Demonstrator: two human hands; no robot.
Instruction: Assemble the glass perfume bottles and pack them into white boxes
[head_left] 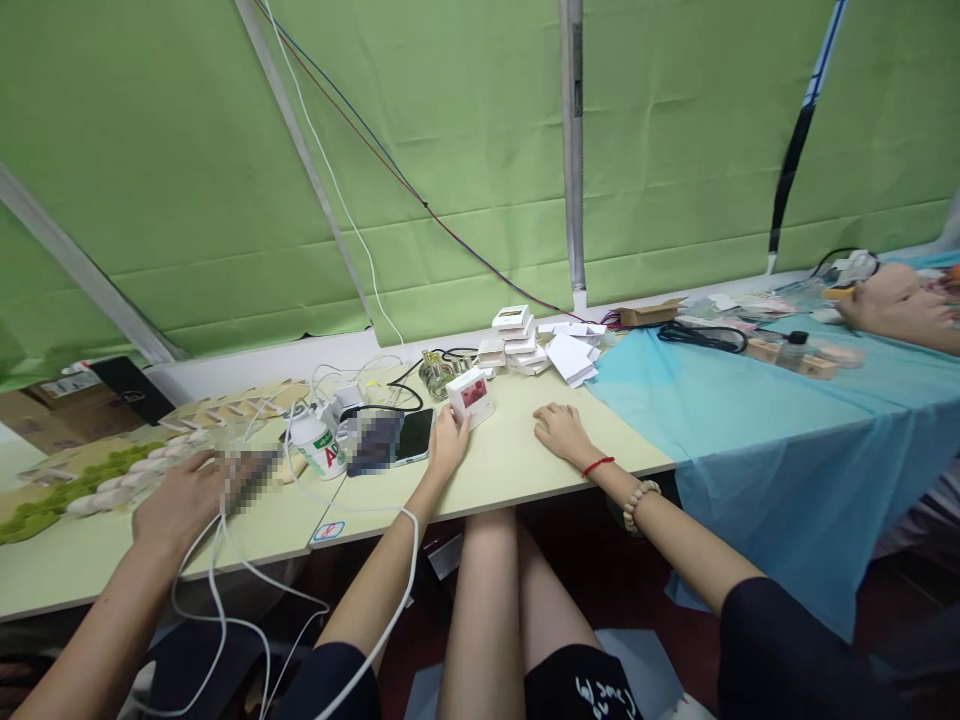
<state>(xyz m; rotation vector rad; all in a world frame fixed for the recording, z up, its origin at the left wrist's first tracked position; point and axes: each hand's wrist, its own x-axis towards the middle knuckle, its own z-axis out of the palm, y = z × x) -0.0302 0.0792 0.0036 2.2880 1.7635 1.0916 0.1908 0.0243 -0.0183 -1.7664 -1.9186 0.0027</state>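
Note:
My left hand [449, 438] grips a small white box [472, 394] with a dark red picture on its face, held upright at the table's surface. The fingers behind the box are partly hidden. To the right, my right hand [561, 432] rests palm down on the pale yellow table [517, 465], fingers a little apart and holding nothing. Beyond the two hands stands a stack of small white boxes [517, 340], with folded white cards [574, 356] beside it. A dark-screened phone [415, 437] lies just left of my left hand.
At the left, another person's hand [180, 500] holds a blurred-out object. A white bottle [318, 442] and tangled white cables [217, 540] are nearby. Blue sheeting [720, 410] covers the right-hand table, bearing a black cable [705, 337], a small bottle [793, 350] and a mannequin head [896, 300].

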